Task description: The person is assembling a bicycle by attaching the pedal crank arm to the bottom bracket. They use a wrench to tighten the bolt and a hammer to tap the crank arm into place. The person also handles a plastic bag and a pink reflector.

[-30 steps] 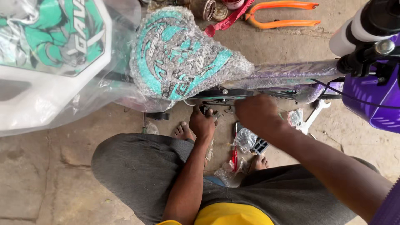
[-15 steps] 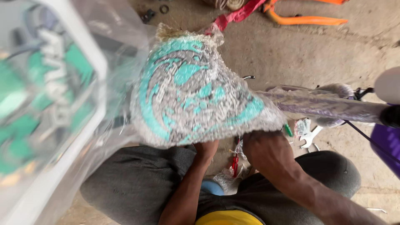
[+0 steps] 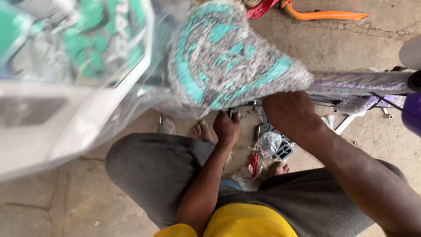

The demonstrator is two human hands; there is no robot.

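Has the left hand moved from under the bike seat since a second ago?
No. The left hand is still just below the wrapped seat and beside the bare foot, as before; only the camera has shifted.

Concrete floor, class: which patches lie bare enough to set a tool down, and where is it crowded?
Bare concrete floor shows left of the grey-trousered knee, and below the orange plastic part. Crowded: between the bare feet, where the left hand, right hand, black pedal and plastic wrapping cluster under the teal-patterned saddle.
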